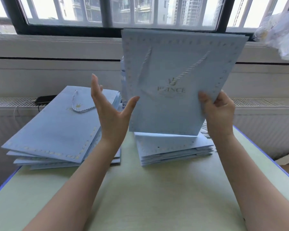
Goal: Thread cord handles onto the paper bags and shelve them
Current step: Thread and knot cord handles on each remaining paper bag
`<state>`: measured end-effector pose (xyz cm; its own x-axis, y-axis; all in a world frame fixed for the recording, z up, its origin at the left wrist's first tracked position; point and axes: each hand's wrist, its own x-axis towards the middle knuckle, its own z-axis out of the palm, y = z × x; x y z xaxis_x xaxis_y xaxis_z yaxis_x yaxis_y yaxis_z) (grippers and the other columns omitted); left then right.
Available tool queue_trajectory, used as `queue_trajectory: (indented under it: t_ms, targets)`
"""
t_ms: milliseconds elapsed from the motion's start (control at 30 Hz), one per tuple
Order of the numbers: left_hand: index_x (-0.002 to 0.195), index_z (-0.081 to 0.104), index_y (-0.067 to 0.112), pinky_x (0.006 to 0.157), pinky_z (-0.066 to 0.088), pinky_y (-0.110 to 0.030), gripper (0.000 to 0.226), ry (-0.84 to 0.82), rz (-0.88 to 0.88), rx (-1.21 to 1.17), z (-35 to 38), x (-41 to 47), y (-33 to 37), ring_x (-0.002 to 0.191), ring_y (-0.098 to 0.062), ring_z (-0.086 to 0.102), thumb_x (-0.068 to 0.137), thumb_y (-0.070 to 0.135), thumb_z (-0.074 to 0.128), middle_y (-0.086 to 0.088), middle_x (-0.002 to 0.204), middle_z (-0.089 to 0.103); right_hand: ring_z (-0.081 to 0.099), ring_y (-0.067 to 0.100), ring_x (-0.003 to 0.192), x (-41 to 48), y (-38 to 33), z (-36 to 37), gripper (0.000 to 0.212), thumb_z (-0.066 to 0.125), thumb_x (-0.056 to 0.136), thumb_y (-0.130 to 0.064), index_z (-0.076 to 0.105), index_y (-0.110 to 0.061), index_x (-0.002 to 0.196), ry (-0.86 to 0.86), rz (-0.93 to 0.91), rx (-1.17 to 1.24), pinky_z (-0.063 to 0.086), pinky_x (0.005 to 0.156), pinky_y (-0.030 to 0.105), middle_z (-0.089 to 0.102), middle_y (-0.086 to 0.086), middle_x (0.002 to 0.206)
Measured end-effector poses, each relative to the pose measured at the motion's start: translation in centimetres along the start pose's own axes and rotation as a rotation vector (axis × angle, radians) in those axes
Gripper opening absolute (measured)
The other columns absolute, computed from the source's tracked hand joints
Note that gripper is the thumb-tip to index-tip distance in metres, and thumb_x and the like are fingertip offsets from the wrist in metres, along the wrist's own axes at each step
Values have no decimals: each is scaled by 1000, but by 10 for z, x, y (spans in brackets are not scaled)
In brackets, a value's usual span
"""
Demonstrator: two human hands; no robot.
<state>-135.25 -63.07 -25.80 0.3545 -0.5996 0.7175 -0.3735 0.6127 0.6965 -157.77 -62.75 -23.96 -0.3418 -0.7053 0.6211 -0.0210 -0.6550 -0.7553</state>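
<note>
Paper bag (173,80), pale blue with a gold-dotted border and a gold logo, is held up flat and slightly tilted at 12 o'clock, facing the camera. A twisted white cord handle (193,67) lies against its front. The right hand (218,112) grips the bag's lower right edge, at 3 o'clock on the bag, with the thumb on the front and the other fingers curled behind. The left hand (110,110) is spread wide with straight fingers and holds nothing. Its thumb tip overlaps the bag's left edge, though contact cannot be told.

Directly below the raised bag, at 12 o'clock on the pale green table (140,197), lies a stack of flat bags (172,147) whose top one shows punched holes. At 10 o'clock sits a second stack (57,130), its top bag carrying a looped cord (77,104).

Past that stack, still at 10 o'clock, a dark phone (43,99) rests on the radiator ledge. Crumpled clear plastic (280,34) hangs at 2 o'clock beside the barred window (70,10).
</note>
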Motion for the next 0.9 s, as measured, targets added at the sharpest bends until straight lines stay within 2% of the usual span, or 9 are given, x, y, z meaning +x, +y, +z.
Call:
queue_trajectory:
  t_ms: [133,233,300,367,500,567,667,733,900]
  targets:
    - [147,19,19,105,38,-26,100,-293,-116,-12,8,-9,-1,126,-8,43,72,52,74,4,143,38,66,6,75,1,0,2,13,62,86,-23,72,-23,78,-11,108,143,53,68,22,72,-11,80]
    - [133,40,20,94,49,-44,77,-371,-245,-50,13,-12,-17,110,-14,59,69,51,70,4,122,59,64,5,69,2,3,-2,13,58,92,-23,68,-20,85,-40,142,23,52,62,21,70,-11,76]
    - [131,41,23,92,50,-48,67,-373,-343,-56,15,-13,-26,106,-16,62,73,41,70,3,116,64,63,4,69,2,8,-4,12,57,94,-27,65,-20,88,-69,164,-117,51,61,21,69,-8,79]
    - [136,36,25,96,48,-46,63,-364,-397,-73,16,-14,-30,107,-18,62,83,23,69,-1,118,63,67,13,84,3,16,-6,12,58,92,-36,65,-26,93,-148,221,-214,54,73,31,71,-1,94]
    - [140,31,22,95,46,-29,60,-363,-422,-57,16,-19,-29,111,-13,58,90,11,63,1,125,58,65,22,102,3,32,-5,28,58,93,-23,53,-18,120,-277,504,-161,52,90,44,65,5,117]
    - [135,34,22,96,46,-33,56,-361,-435,-21,16,-19,-29,108,-14,57,89,16,65,5,118,57,64,20,102,0,36,-2,35,60,92,-23,48,-19,124,-266,504,-246,51,92,44,64,2,117]
    - [110,43,21,89,50,-41,41,-338,-472,43,15,-17,-28,95,-16,60,79,39,63,5,103,58,64,20,100,2,43,-7,36,62,90,-20,50,-22,123,-237,444,-416,51,92,41,64,-1,113]
    - [102,44,19,89,49,-45,38,-364,-486,109,17,-18,-27,100,-22,58,78,46,57,-3,107,56,65,21,99,4,47,-14,38,64,87,-24,54,-24,123,-279,460,-521,51,92,43,67,-1,112]
    - [128,36,5,103,38,-41,52,-546,-555,273,26,-28,-28,123,-25,42,89,29,61,-10,130,39,62,26,106,6,54,-20,52,65,85,-27,49,-21,134,-298,508,-682,49,95,45,65,4,120]
